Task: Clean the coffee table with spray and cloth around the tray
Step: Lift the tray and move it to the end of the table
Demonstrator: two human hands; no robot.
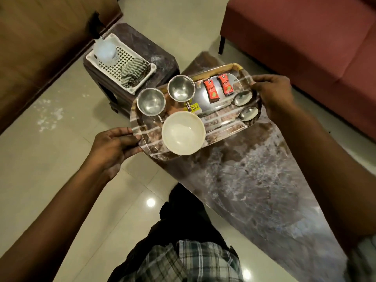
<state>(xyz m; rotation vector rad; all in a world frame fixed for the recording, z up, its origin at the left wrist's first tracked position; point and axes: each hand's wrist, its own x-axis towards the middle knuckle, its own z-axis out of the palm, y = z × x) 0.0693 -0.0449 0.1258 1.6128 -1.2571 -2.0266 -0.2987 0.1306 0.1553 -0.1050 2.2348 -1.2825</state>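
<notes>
Together, left hand (114,147) and right hand (272,94) gripping tray (221,127): two cups (151,101), two spoons (243,98).

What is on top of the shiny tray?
The tray carries two steel cups, a white bowl, two red packets and two spoons. The bowl and cups look empty. The tray surface beneath them is hidden.

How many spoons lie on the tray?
2. Both lie at the tray's end by the right hand: one spoon nearer the red packets, the other spoon beside it. None seems hidden.
</notes>
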